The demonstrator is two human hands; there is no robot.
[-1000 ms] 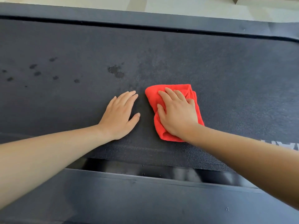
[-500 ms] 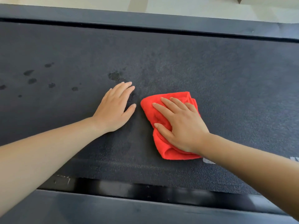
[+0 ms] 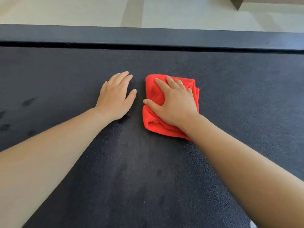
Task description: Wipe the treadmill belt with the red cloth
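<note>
Head view gives me both of my hands laid on the treadmill belt (image 3: 230,89), about midway across it. My right hand (image 3: 176,104) presses flat on the red cloth (image 3: 153,96), fingers (image 3: 162,84) spread wide and lying on top of the fabric, not curled around it. The cloth is folded and bunched, with creases at its near edge, and it lies directly on the belt. My left hand (image 3: 115,97) rests palm down on the bare belt just beside the cloth, a narrow strip of belt between them; its fingers are extended and hold nothing.

Beyond the hands the belt ends at a dark gap, then the side rail (image 3: 148,36), then pale floor (image 3: 98,12). Open belt stretches right of the cloth and left of my left hand, and toward me between my forearms.

A few dark spots (image 3: 28,102) sit on the belt at far left; I cannot tell what they are. My right wrist covers the cloth's near right corner. A brown object (image 3: 236,4) is cut off at the top edge.
</note>
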